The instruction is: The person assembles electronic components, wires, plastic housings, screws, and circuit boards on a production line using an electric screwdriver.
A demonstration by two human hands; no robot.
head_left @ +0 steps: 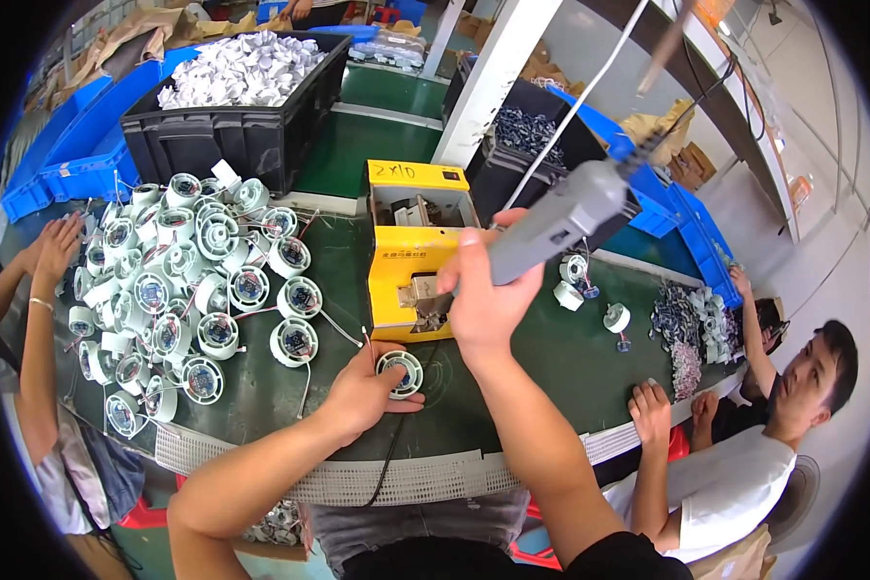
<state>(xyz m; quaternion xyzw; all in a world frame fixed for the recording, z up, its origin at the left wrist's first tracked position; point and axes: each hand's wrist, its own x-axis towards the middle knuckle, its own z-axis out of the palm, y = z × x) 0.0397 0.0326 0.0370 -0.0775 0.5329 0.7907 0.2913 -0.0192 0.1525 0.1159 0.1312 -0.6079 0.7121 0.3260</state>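
Observation:
My right hand (493, 300) is wrapped round a grey electric screwdriver (561, 217), raised over the bench with its cord end up and to the right. The driver's tip is hidden behind my hand. Near the bench's front edge, my left hand (365, 391) grips a round pale-green plastic housing (399, 375), its ringed open face turned up. Just beyond both hands stands a yellow screw feeder (418, 246) with an open top and a metal outlet at its front. To the left lies a heap of similar round housings (179, 280) with circuit boards and wires.
A black crate (232, 145) of white parts and blue bins (87, 159) stand at the far left. Few housings (617, 317) and piles of small parts (686, 329) lie at right. A white post (498, 82) rises behind the feeder. Co-workers' hands (58, 251) reach in from both sides.

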